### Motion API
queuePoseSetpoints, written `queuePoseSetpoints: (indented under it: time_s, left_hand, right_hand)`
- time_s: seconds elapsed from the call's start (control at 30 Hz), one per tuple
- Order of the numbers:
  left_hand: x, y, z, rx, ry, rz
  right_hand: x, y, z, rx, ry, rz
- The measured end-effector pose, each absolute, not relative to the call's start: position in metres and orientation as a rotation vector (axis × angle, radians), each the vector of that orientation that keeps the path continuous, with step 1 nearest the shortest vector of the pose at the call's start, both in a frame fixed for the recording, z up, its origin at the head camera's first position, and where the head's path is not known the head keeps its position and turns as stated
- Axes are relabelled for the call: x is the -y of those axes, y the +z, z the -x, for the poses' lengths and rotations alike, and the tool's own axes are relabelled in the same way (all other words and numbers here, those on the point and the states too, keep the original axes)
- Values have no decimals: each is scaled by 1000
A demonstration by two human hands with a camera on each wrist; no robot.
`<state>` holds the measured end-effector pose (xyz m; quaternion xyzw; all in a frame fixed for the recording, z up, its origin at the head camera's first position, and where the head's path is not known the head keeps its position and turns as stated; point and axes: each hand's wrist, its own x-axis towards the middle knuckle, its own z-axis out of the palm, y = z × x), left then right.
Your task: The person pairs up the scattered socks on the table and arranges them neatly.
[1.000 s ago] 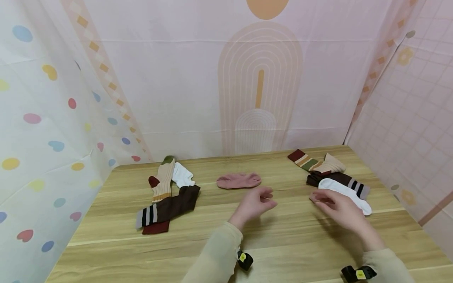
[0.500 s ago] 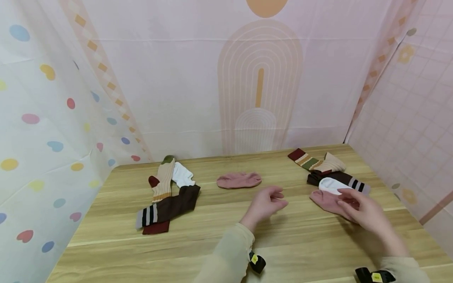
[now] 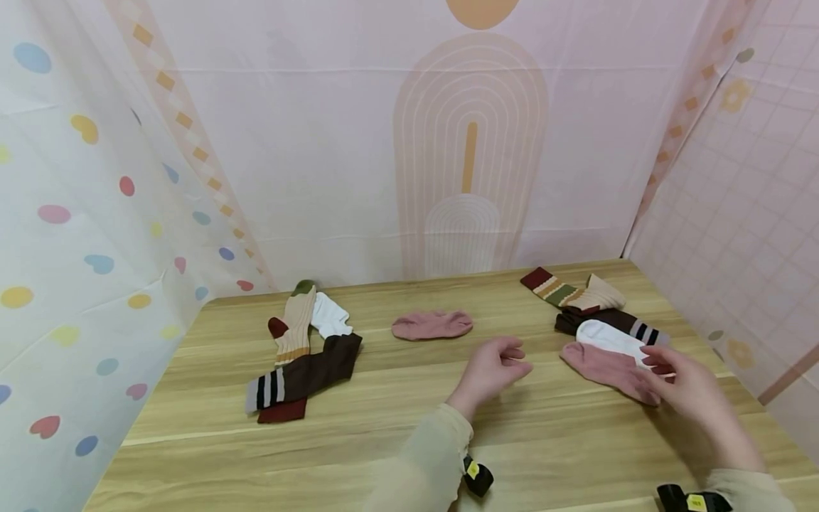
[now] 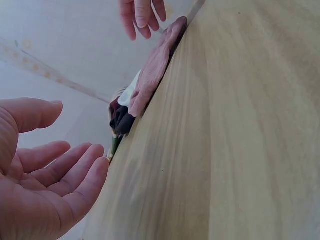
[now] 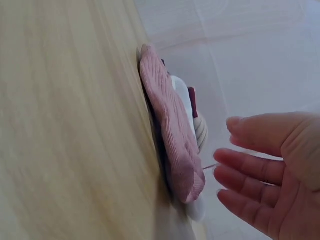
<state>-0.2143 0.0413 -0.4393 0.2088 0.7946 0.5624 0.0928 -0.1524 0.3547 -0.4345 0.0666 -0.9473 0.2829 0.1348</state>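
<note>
My right hand (image 3: 687, 384) hovers at the near end of a pink ankle sock (image 3: 604, 366), its fingers loosely bent around nothing. In the right wrist view a gap separates the fingertips from this pink sock (image 5: 172, 125). The sock lies partly over a white sock (image 3: 604, 333) in the right-hand group. Held above the middle of the table, my left hand (image 3: 489, 373) has relaxed fingers and an empty palm. A second pink ankle sock (image 3: 431, 326) lies flat beyond it, untouched.
Behind the white sock lie a dark brown striped sock (image 3: 576, 321) and a beige sock with coloured bands (image 3: 569, 293). At left, another brown striped sock (image 3: 313, 373) crosses a beige ribbed sock (image 3: 297, 320) beside a white sock (image 3: 330, 316). Curtains (image 3: 333, 156) enclose the wooden table (image 3: 269, 462).
My right hand has drawn right and toward me, off the pink sock, which now lies fully in view over the white one. My left hand has drifted right.
</note>
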Motion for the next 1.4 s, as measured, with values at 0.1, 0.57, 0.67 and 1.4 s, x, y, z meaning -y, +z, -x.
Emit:
queuePoseSetpoints:
  time_s: [0.1,0.57,0.67,1.4]
  left_hand:
    - [-43,-440,214,-2359,1671,-623]
    - [-52,-440,209,-2331,1691,-632]
    - [-55,-442,209,-2319,1695,-624]
    - [-72,-444,206,-2289,1721,-565]
  right_hand:
    - [-356,-434,153,2790,802,-156]
    - [-364,-440,164,2972,743,-113]
    - [-364,-441,166,2983,703,-114]
    - [-358,-436,169,3067,638,-63]
